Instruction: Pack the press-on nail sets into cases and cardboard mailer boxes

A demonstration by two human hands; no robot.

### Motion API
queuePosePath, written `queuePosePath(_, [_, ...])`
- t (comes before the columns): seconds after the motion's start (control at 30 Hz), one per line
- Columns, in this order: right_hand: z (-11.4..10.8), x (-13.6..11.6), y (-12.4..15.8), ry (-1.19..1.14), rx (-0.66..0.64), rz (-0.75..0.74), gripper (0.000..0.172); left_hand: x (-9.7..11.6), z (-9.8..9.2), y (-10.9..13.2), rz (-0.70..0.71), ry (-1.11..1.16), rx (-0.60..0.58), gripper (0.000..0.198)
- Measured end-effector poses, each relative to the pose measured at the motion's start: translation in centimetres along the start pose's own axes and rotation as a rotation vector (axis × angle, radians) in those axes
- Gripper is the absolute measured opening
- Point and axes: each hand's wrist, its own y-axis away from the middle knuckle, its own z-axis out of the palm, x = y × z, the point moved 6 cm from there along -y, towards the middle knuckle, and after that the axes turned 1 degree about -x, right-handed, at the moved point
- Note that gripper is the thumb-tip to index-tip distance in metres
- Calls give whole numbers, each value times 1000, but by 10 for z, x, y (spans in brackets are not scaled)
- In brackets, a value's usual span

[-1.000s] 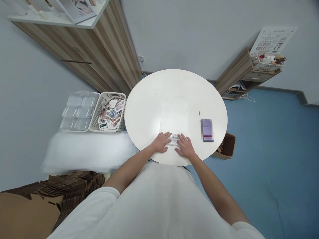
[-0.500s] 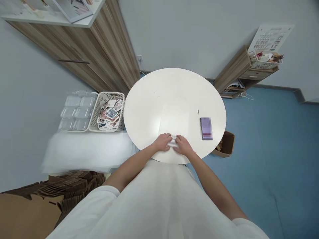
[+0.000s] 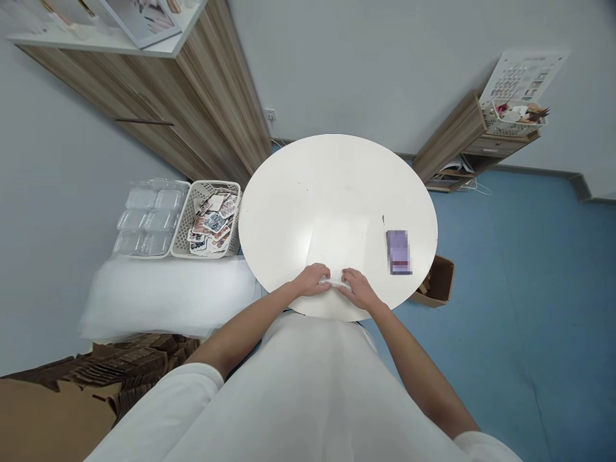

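Note:
A thin, pale translucent sheet (image 3: 339, 247) appears to lie on the round white table (image 3: 332, 173), hard to tell from the tabletop. At its near end, close to the table's front edge, is a narrow folded or rolled strip (image 3: 335, 282). My left hand (image 3: 312, 280) grips the strip's left end with bent fingers and thumb. At the right end, my right hand (image 3: 357, 287) does the same, fingers curled over it. Whether something lies inside the strip is hidden. To the right of my right hand rests a purple, pixelated flat item (image 3: 399, 252).
Left of the table stand a basket of printed cards (image 3: 183, 247) and clear plastic boxes (image 3: 144, 221). Below them lies a stack of translucent sheets (image 3: 168, 295), beside brown cardboard (image 3: 52, 417). An open carton (image 3: 440, 282) sits on the floor at right.
My hands have moved slightly apart and a little toward me. The clear piece between them, wider before, now looks like a narrow strip. The purple item stays on the table.

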Motion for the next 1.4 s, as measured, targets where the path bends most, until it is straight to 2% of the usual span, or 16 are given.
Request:
queuePosePath(0.1, [-6, 9, -8, -27, 5, 83, 23, -8, -8, -6, -53, 28, 51, 27])
queuePosePath(0.27, [-5, 23, -19, -205, -58, 251, 28, -32, 0, -12, -186, 253, -66, 32])
queuePosePath(0.43, [-1, 40, -23, -422, -63, 334, 26, -56, 2, -12, -307, 411, -3, 33])
queuePosePath(0.57, [2, 56, -22, -491, -17, 373, 25, -72, 6, -7, -451, 475, 35, 32])
queuePosePath(0.77, [0, 74, -20, -479, 159, 491, 21, -85, 10, -2, -542, 409, 96, 25])
queuePosePath(1.0, [2, 81, -15, -395, 254, 580, 21, -88, 6, -1, -607, 240, 114, 23])
queuePosePath(1.17, [4, 75, -14, -338, 288, 568, 20, -84, 2, -1, -649, 117, 114, 23])
queuePosePath(1.27, [-1, 69, -11, -187, 349, 526, 25, -78, -1, 3, -670, 18, 131, 18])
queuePosePath(1.33, [-8, 61, -8, -24, 403, 470, 23, -69, -7, 7, -636, -92, 190, 29])
queuePosePath(1.4, [-13, 49, -5, 121, 430, 372, 20, -56, -14, 8, -522, -205, 263, 43])
